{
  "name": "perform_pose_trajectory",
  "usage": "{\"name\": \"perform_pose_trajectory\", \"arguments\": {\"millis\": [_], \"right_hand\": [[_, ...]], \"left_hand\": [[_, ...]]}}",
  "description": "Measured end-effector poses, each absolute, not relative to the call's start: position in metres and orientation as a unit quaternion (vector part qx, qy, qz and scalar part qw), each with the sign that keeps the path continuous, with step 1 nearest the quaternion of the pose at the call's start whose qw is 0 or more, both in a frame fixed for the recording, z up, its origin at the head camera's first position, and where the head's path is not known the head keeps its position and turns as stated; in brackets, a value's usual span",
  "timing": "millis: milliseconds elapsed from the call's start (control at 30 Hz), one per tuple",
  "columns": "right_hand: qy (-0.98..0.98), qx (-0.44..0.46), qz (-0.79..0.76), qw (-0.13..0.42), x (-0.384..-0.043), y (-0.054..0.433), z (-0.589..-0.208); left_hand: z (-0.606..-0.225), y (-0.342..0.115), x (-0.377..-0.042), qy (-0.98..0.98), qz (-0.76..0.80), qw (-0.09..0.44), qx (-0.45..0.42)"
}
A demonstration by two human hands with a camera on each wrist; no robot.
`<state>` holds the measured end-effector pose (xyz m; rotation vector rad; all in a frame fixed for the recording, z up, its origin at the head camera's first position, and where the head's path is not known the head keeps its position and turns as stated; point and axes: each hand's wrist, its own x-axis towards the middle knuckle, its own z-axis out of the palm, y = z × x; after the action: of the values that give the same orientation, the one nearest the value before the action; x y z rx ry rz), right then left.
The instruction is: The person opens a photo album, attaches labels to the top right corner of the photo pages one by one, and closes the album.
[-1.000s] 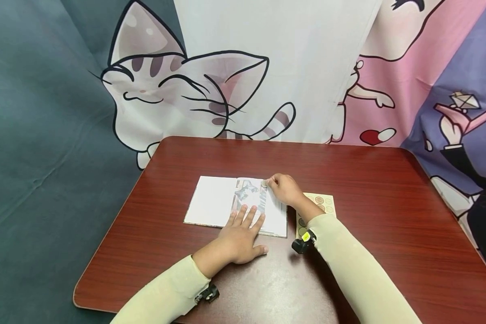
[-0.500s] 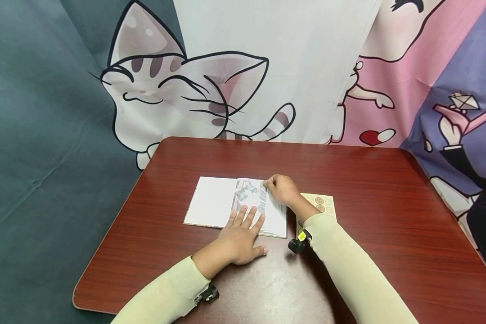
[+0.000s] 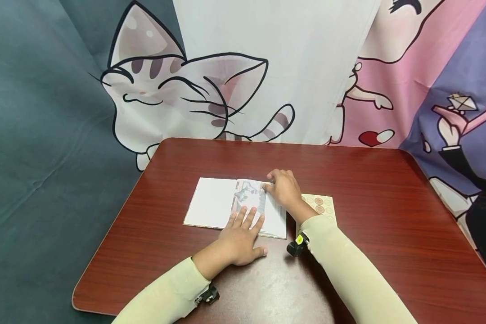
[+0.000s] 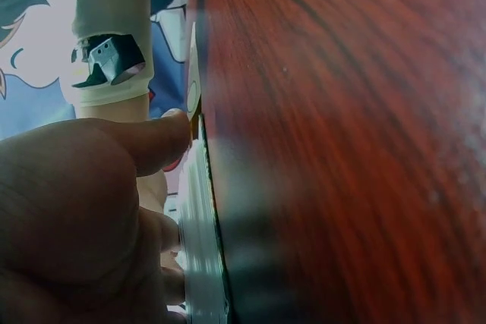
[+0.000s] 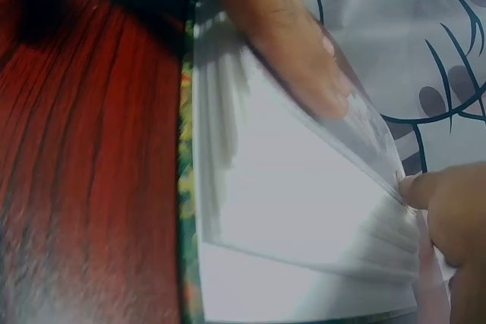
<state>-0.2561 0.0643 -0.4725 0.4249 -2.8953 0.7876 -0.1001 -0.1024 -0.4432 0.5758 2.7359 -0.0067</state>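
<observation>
An open album lies on the table, its left side plain white. On its right side shows a grey-blue cat picture near the fold. My left hand rests flat on the lower part of that side, fingers spread over the picture's bottom edge. At the upper right corner of the picture, my right hand touches the page with its thumb, the other fingers reaching out past the album's top edge. The right wrist view shows a clear film over the page, with a fingertip at its edge.
A pale yellow sheet of round stickers lies right of the album, partly under the right forearm. The brown table reaches back to a cartoon cat curtain. Black cameras are strapped to both sleeves.
My right hand has gone from a pinch at the picture's upper right corner to extended fingers, its thumb now over the small round spot there. My left hand has stayed put.
</observation>
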Motion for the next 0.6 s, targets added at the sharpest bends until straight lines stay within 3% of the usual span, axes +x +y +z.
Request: {"name": "perform_pose_trajectory", "arguments": {"millis": [300, 600], "right_hand": [[-0.926, 0.309, 0.182, 0.114, -0.253, 0.071, -0.473], [-0.922, 0.357, 0.132, 0.073, -0.244, 0.079, -0.47]], "left_hand": [[-0.444, -0.103, -0.1, 0.964, -0.003, 0.174, 0.203], [-0.446, -0.103, -0.1, 0.964, -0.001, 0.17, 0.205]]}}
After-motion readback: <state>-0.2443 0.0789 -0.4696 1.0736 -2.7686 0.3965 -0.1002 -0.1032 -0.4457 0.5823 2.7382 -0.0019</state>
